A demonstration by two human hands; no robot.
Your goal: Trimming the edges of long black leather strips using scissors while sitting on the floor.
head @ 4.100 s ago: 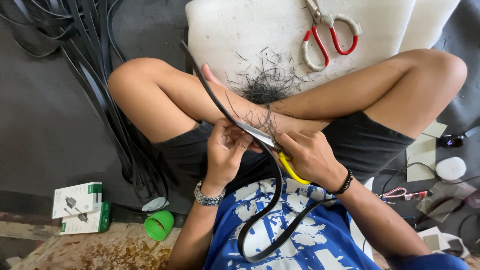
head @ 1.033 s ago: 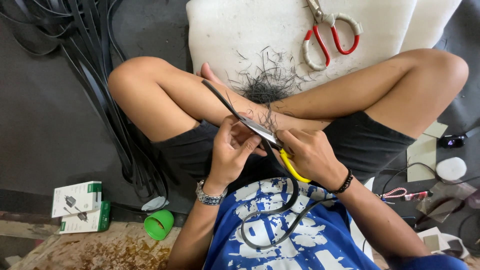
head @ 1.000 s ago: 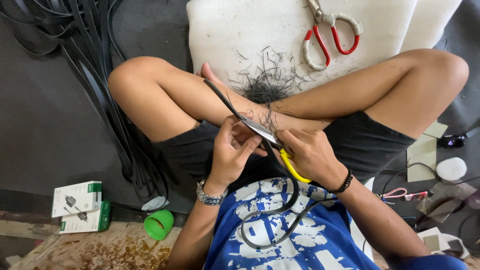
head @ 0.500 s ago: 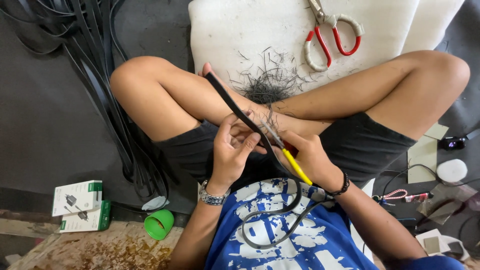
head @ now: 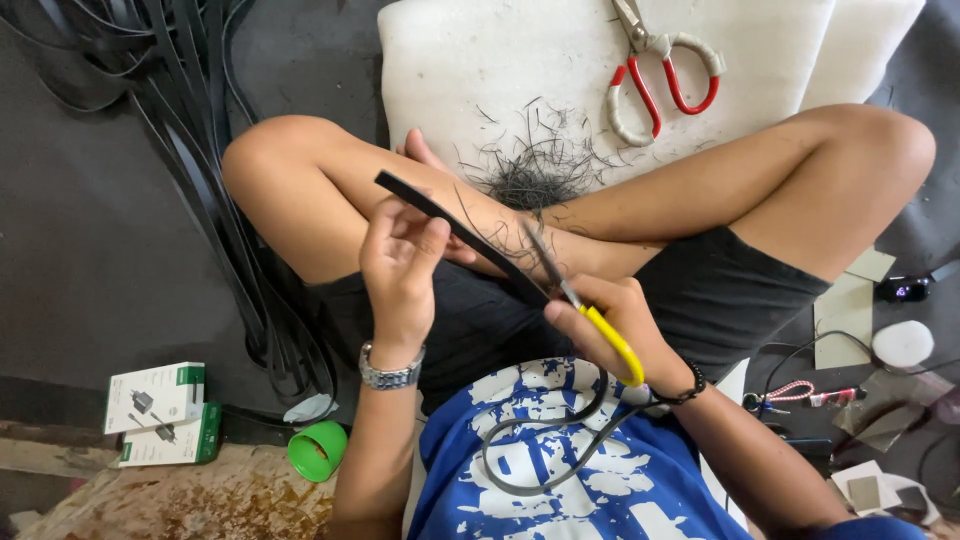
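A dark grey floor mat (head: pixel 90 250) lies under a person sitting cross-legged. The left hand (head: pixel 398 262) pinches a flat black rubber strip (head: pixel 455 226); the right hand (head: pixel 612 325) grips small yellow-handled scissors (head: pixel 590 322), blades at the strip's edge. At twelve o'clock, black trimmings (head: pixel 530 180) litter a white foam cushion (head: pixel 480 70) — some trimming done. At ten o'clock, many loose black strips (head: pixel 190 150) remain.

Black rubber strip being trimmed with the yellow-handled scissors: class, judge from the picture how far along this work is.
Done: a heap of fine black trimmings lies on the white cushion. In hand: the left hand holds the black rubber strip while the right hand works the yellow-handled scissors along its edge. Left: the strip's long tail loops over the blue shirt, and a pile of black strips lies on the floor.
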